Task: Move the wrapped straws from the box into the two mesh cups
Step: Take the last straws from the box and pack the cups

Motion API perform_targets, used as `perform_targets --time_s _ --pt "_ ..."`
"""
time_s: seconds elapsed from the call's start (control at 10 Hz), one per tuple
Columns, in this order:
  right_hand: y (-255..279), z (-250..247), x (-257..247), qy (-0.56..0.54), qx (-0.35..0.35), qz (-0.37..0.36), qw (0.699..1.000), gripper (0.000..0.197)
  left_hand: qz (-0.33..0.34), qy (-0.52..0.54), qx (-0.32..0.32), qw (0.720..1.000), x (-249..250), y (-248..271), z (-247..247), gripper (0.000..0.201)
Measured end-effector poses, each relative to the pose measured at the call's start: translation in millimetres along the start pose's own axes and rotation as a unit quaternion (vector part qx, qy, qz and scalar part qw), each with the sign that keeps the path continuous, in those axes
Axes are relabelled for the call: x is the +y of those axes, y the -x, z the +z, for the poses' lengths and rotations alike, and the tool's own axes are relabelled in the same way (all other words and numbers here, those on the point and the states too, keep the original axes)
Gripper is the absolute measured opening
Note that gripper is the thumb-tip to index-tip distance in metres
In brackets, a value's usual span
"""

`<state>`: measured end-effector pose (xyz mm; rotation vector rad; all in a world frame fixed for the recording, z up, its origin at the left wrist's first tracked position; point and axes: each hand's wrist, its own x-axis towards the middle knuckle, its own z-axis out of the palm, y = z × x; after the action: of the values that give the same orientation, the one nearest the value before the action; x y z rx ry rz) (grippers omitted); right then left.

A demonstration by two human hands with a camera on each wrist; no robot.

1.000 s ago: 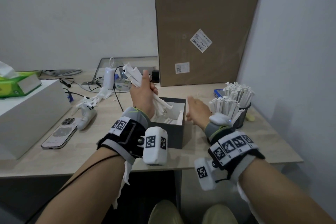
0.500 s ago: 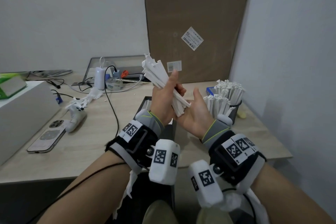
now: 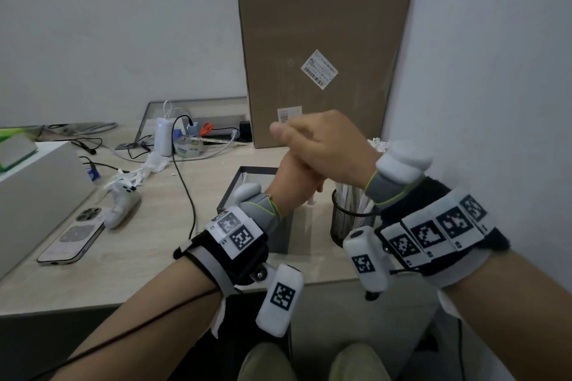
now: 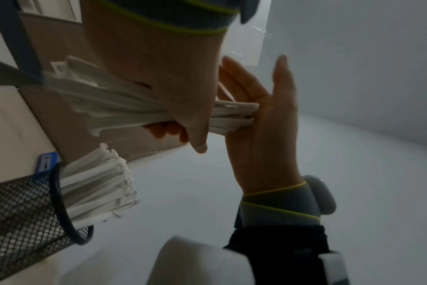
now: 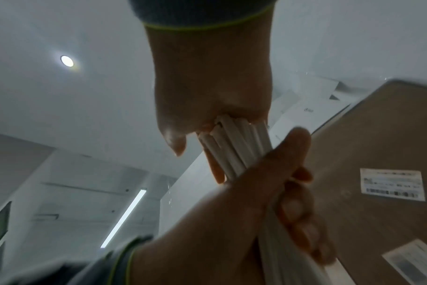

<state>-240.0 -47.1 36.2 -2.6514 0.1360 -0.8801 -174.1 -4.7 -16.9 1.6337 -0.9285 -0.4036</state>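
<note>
My left hand (image 4: 173, 77) grips a bundle of white paper-wrapped sticks (image 4: 115, 108) around its middle. The flat palm of my right hand (image 4: 263, 123), fingers straight, presses against the bundle's ends. In the head view the right hand (image 3: 328, 145) covers the left hand (image 3: 294, 176) and hides the bundle. From the right wrist, the stick ends (image 5: 239, 146) meet the right palm (image 5: 207, 86) above the left hand (image 5: 268, 183). A black mesh cup (image 3: 346, 223) full of similar sticks (image 4: 95, 183) stands just below the hands. An open dark box (image 3: 247, 176) sits to its left.
A tall cardboard box (image 3: 325, 56) stands behind the hands against the wall. On the desk to the left lie a phone (image 3: 72, 238), a white controller (image 3: 122, 204), a black cable (image 3: 182, 189) and a white case (image 3: 40, 189). The right wall is close.
The left hand carried the bundle rightward from over the dark box. The right hand rose, turned over and laid its palm on the bundle's ends, hiding the sticks from the head view.
</note>
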Motion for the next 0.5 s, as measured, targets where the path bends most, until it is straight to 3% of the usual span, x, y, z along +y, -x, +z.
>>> perform_targets --time_s 0.1,0.2,0.3,0.4,0.5 --pt "9 5 12 -0.028 0.047 -0.003 0.998 0.035 0.022 -0.053 -0.029 0.998 -3 5 -3 0.021" --pt "16 3 18 -0.032 0.055 -0.009 0.998 0.038 -0.130 -0.378 -0.073 0.913 -16 -4 4 0.023" --pt "20 -5 24 -0.030 0.039 0.042 0.998 0.059 -0.023 -0.558 -0.103 0.823 -19 -16 11 0.009" --pt "27 -21 32 0.026 0.089 0.088 0.992 0.060 0.132 -0.287 0.000 0.949 10 -3 9 0.012" --pt "33 -26 39 0.168 0.078 0.117 0.976 0.057 0.187 -0.387 -0.015 0.903 20 -13 24 0.023"
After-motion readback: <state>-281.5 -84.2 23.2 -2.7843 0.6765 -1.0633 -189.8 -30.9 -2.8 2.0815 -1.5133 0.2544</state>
